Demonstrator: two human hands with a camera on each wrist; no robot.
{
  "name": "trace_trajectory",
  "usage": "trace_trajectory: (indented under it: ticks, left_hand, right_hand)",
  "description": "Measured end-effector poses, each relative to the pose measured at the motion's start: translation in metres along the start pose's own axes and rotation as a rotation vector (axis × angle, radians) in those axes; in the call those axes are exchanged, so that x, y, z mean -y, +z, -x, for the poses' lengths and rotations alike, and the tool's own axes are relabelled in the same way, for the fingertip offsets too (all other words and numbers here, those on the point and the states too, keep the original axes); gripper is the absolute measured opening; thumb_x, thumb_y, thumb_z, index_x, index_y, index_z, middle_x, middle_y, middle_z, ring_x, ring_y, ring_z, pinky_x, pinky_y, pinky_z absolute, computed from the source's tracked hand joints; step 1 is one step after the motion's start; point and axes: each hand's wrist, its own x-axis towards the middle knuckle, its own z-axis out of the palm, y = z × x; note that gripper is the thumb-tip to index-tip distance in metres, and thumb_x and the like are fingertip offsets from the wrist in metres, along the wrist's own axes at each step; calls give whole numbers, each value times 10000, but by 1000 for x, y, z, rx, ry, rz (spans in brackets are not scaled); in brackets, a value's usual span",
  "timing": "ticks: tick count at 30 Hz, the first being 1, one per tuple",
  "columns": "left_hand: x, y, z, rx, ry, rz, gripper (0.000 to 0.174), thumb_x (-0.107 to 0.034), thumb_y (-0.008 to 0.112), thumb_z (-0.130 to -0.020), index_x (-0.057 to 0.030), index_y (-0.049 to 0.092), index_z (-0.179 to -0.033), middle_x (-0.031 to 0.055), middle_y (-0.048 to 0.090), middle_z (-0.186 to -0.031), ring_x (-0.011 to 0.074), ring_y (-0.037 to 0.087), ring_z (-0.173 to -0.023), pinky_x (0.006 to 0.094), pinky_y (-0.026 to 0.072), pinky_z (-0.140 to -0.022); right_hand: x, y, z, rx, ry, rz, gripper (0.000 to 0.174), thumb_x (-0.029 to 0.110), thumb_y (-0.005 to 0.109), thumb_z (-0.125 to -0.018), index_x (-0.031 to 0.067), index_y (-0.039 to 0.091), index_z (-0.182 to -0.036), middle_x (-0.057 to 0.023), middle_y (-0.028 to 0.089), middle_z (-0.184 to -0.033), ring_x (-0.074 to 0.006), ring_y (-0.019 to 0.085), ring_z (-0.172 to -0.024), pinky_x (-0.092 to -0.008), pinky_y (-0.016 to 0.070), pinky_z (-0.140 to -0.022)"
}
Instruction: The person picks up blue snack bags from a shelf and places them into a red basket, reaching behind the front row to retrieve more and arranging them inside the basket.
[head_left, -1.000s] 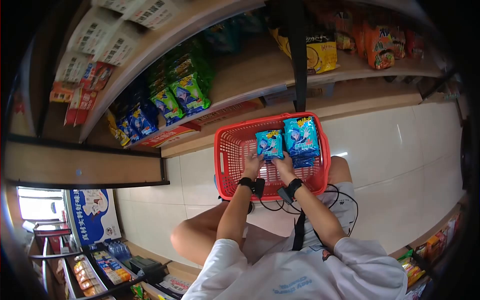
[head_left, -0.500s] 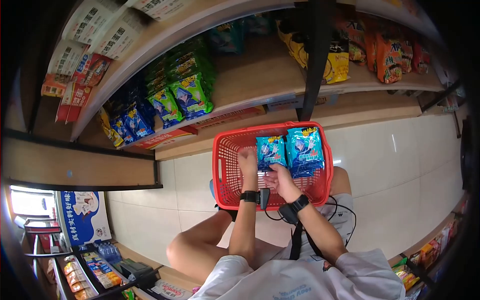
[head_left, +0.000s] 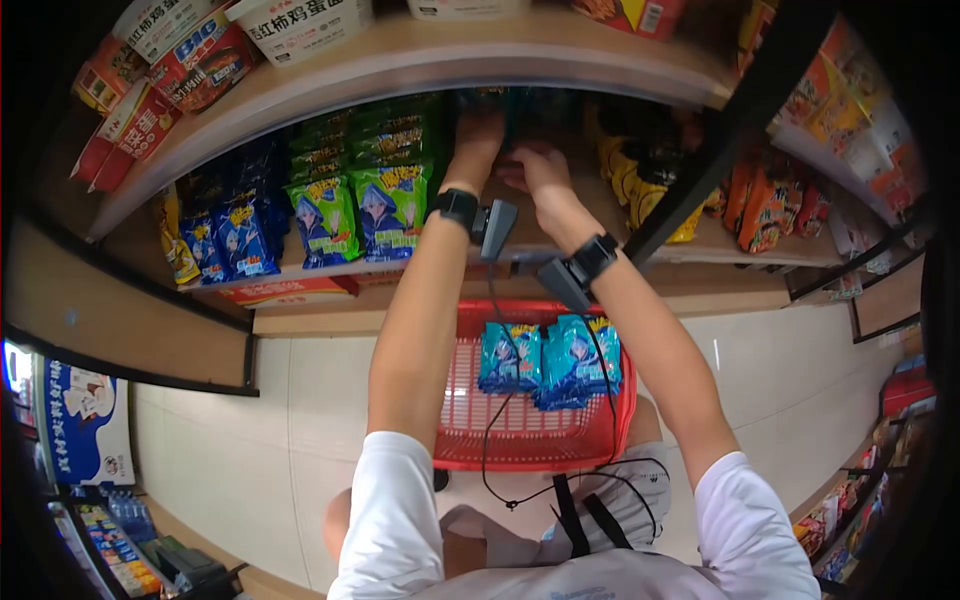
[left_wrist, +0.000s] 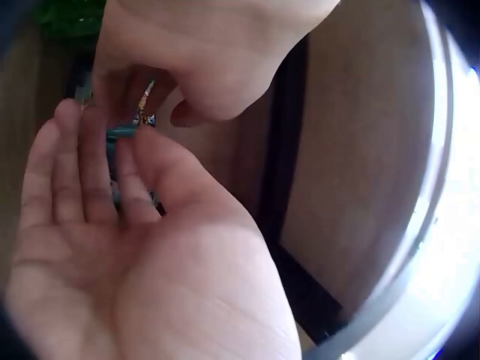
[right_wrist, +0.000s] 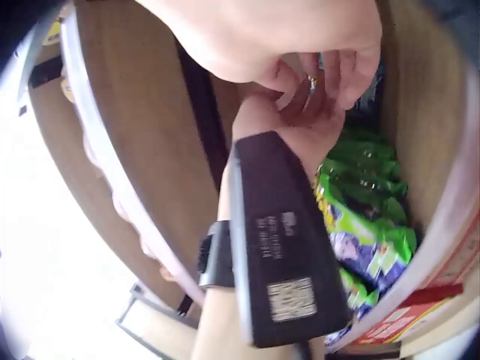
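Observation:
Both hands reach into the shelf at its back, where teal snack packets (head_left: 545,108) stand in shadow. My left hand (head_left: 480,135) is in front of them, its fingers straight with the palm turned up in the left wrist view. The right hand (head_left: 543,172) is just beside it, fingers loosely bent over the left fingertips and nothing showing in its grasp. A bit of teal wrapper (left_wrist: 120,133) shows between the two hands. Below, a red basket (head_left: 530,465) holds two piles of teal packets (head_left: 580,365), side by side.
Green packets (head_left: 390,210) and blue packets (head_left: 245,240) line the shelf to the left. Yellow packets (head_left: 660,205) and orange packets (head_left: 765,205) stand right, near a slanting black post (head_left: 735,130). An upper shelf (head_left: 560,62) bears noodle cups (head_left: 305,28). Cables (head_left: 490,440) hang over the basket.
Both hands have left the teal packets in the basket and moved up and forward into the shelf. The head view has tilted toward the shelf, so the basket sits lower.

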Motion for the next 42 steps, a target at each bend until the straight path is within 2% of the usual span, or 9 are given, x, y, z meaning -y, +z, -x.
trace_trajectory:
  ticks: [4, 6, 11, 16, 22, 29, 33, 35, 42]
  left_hand:
    - [6, 16, -30, -415, 328, 182, 345, -222, 477, -945, 38, 624, -1117, 300, 638, -1103, 459, 614, -1044, 506, 500, -897]
    - [6, 20, -30, -472, 267, 680, 346, -160, 596, -871, 37, 594, -1155, 301, 631, -1112, 477, 593, -1074, 500, 498, -894]
    - [30, 27, -19, -612, 135, 374, 486, -189, 671, -800, 44, 570, -1214, 309, 624, -1155, 469, 573, -1125, 487, 483, -950]
    - [46, 42, -31, -766, 265, 375, 473, -172, 668, -793, 33, 580, -1210, 287, 653, -1088, 471, 595, -1086, 494, 504, -912]
    - [46, 57, -34, -458, 54, 198, 475, -193, 644, -789, 38, 559, -1195, 288, 584, -1182, 454, 568, -1124, 484, 460, -989]
    - [-37, 28, 42, -775, 82, 26, 581, -254, 619, -800, 28, 480, -1288, 342, 597, -1150, 495, 605, -1044, 542, 498, -920]
    - [-75, -71, 107, 137, 149, 139, 538, -275, 510, -890, 43, 460, -1321, 315, 667, -1003, 486, 633, -1020, 536, 497, -914]
    - [-73, -81, 132, 176, 285, 80, 571, -299, 518, -909, 35, 440, -1366, 264, 699, -889, 450, 684, -910, 513, 518, -846]
    - [-47, -54, 215, 848, 155, 192, 692, -374, 569, -930, 17, 354, -1459, 246, 656, -1072, 271, 676, -946, 370, 532, -792]
  right_hand:
    - [-10, -1, -66, -29, -95, 166, 275, 106, 562, -915, 48, 568, -1183, -101, 646, -1036, -213, 663, -875, -330, 549, -778]
    - [-17, -6, -100, -17, -82, 240, 290, 101, 575, -902, 50, 573, -1187, -94, 645, -1040, -218, 655, -907, -335, 542, -803]
    - [-31, -23, -118, 198, -312, 617, 316, 91, 598, -876, 51, 588, -1189, -91, 626, -1098, -225, 624, -1013, -349, 521, -875]
    - [-26, -12, -124, 76, -171, 502, 339, 112, 613, -878, 48, 585, -1211, -96, 608, -1153, -223, 608, -1055, -364, 511, -920]
    - [-38, -30, -128, 109, -142, 407, 310, 159, 603, -924, 65, 587, -1218, -79, 624, -1148, -204, 607, -1054, -345, 503, -922]
    - [-1, -45, -33, -18, -147, 269, 245, 230, 665, -919, 56, 619, -1086, -60, 646, -1007, -137, 625, -833, -269, 486, -690]
    - [43, -55, 80, -113, -67, 408, 246, 239, 693, -923, 40, 592, -1024, -21, 652, -840, -72, 602, -691, -204, 442, -605]
    - [42, -83, 122, -34, -28, 329, 203, 225, 677, -936, 59, 573, -993, -20, 654, -850, -64, 594, -690, -203, 435, -590]
    - [-16, -116, 231, -117, 334, 336, 145, 166, 636, -955, 65, 574, -1040, -8, 665, -822, -83, 642, -756, -239, 502, -645]
